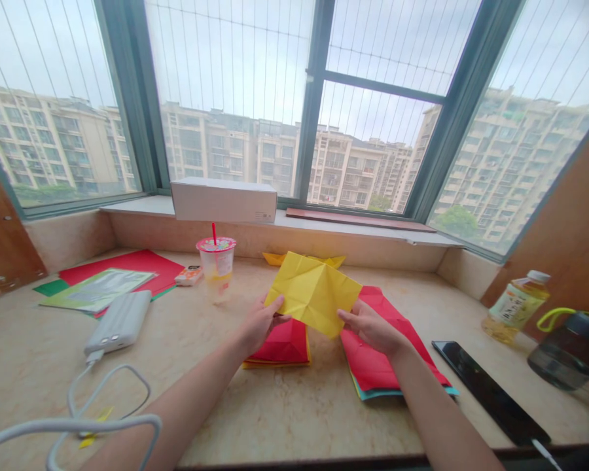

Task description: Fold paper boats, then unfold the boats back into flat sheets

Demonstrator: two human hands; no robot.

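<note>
A creased sheet of yellow paper [314,291] is held up above the counter between both hands. My left hand [269,320] grips its left corner, thumb on top. On its lower right edge my right hand [370,325] is closed, thumb also in front. Below the sheet lies a small stack of red and yellow paper [279,343], partly covered by it. Beside my right hand is a larger pile of red paper [397,347] with blue and yellow sheets beneath. Behind the held sheet sits a folded yellow paper shape [275,259], mostly hidden.
At left are a white power bank [120,320] with its cable, loose coloured sheets [147,265], a small box [188,275] and a plastic cup [216,261]. A phone [488,389], a drink bottle [516,307] and a dark bottle [572,350] stand or lie at right. A white box [223,201] rests on the sill.
</note>
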